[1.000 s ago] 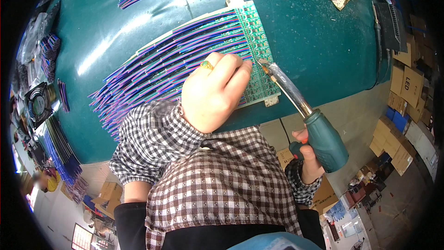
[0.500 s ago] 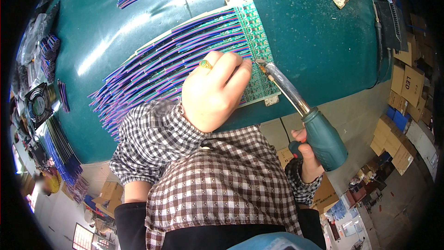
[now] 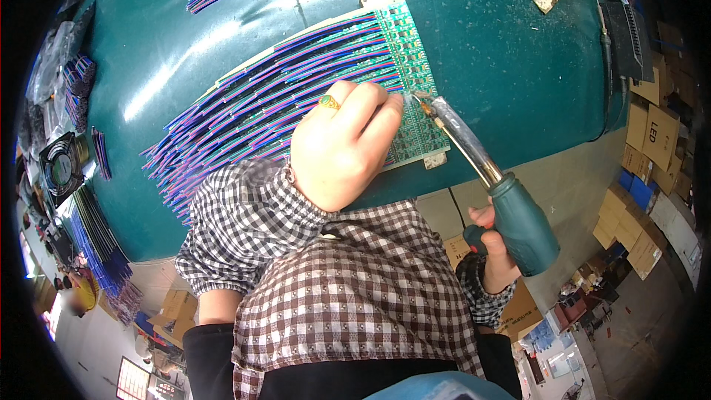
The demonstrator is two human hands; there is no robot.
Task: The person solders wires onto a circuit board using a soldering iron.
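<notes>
On the green surface (image 3: 511, 52) lies a rectangular green circuit board (image 3: 415, 59) with blue-and-pink wires (image 3: 296, 83). The left hand (image 3: 344, 144) bunches its fingers over them, any pinch hidden; the right hand (image 3: 499, 259) grips a dark-green soldering gun (image 3: 524, 226). Soldering seems the step; the next move needs steady wires.

My view is bright overall, lit cool and evenly through the middle of the frame. Long white streaks of glare cross the green counter (image 3: 503, 67) at upper left, with smaller gleams near the top edge. The metal barrel of my soldering iron (image 3: 489, 174) shines right of centre. My left hand (image 3: 344, 148) looks reasonably sharp. Toward the rim, straight edges bend, small details at far left turn soft, and the corners fall to black.
</notes>
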